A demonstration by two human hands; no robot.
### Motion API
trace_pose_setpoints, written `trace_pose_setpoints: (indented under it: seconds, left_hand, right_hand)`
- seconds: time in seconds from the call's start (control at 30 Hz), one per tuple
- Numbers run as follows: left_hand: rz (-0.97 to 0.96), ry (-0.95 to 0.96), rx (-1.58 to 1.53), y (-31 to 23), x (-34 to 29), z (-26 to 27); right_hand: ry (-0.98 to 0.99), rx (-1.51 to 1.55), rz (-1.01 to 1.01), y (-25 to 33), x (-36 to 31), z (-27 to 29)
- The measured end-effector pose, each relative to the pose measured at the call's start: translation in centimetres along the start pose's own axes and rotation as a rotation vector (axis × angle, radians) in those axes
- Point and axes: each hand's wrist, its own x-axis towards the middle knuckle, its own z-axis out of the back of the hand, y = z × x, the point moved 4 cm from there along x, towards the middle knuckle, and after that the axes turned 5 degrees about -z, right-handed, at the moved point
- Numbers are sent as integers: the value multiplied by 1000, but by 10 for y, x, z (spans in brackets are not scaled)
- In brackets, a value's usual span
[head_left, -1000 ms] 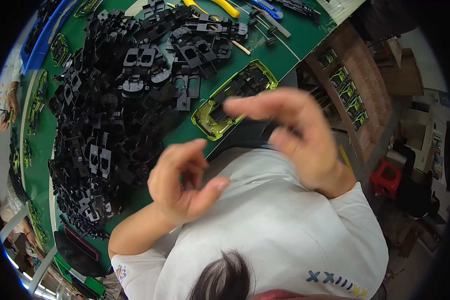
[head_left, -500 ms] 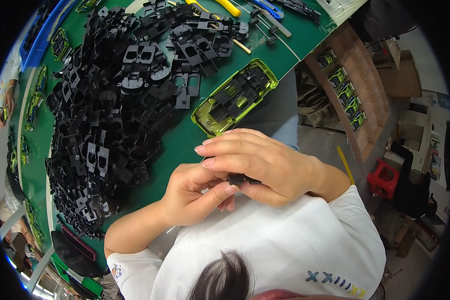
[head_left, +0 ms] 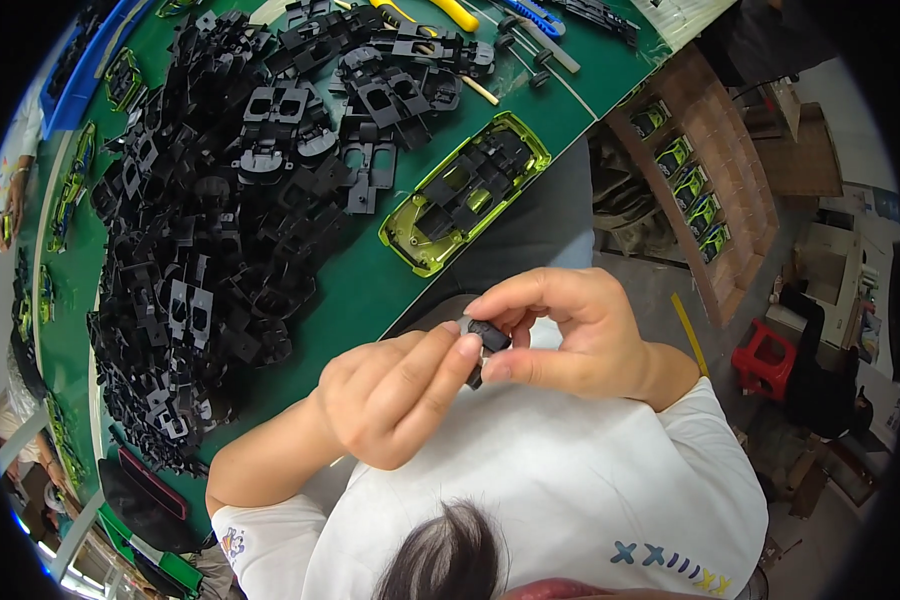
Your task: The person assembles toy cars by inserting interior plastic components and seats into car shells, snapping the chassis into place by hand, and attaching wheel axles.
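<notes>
Close to my chest, both hands pinch a small black plastic part [head_left: 492,337]. My left hand [head_left: 395,392] grips its left end between thumb and fingertips. My right hand [head_left: 582,338] curls round the right side, thumb below and index finger above. The fingers cover much of the part, so its full shape is hidden. Just beyond my hands, at the table's edge, lies a shiny lime-green toy car body [head_left: 470,195], its open side up and a black interior piece inside. Left of it spreads a large heap of black plastic car parts [head_left: 210,240].
Yellow-handled pliers [head_left: 455,14], a blue cutter [head_left: 538,16] and small black wheels on axles [head_left: 526,55] lie at the table's far side. A brown divided tray [head_left: 735,170] holding green cars stands right, with a red stool [head_left: 766,345] beyond. A co-worker's hand [head_left: 8,215] shows far left.
My hands have parted and turned, bringing the black part into clearer view between my fingertips. My right hand has uncurled from over it. The car body and heap stay put.
</notes>
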Motion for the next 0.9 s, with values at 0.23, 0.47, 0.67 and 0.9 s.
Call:
trace_pose_setpoints:
  seconds: [0.23,0.47,0.67,0.9]
  left_hand:
    - [122,-20,-33,6,-3,1]
    - [290,-99,-149,13,-3,-2]
    - [422,-192,-193,20,-6,-1]
    - [668,83,107,41,-17,-11]
  right_hand:
    - [-133,-388,467,23,7,0]
    - [-174,-631,619,19,2,-5]
    - [-210,-458,338,24,15,7]
    - [-437,-572,9,26,51,33]
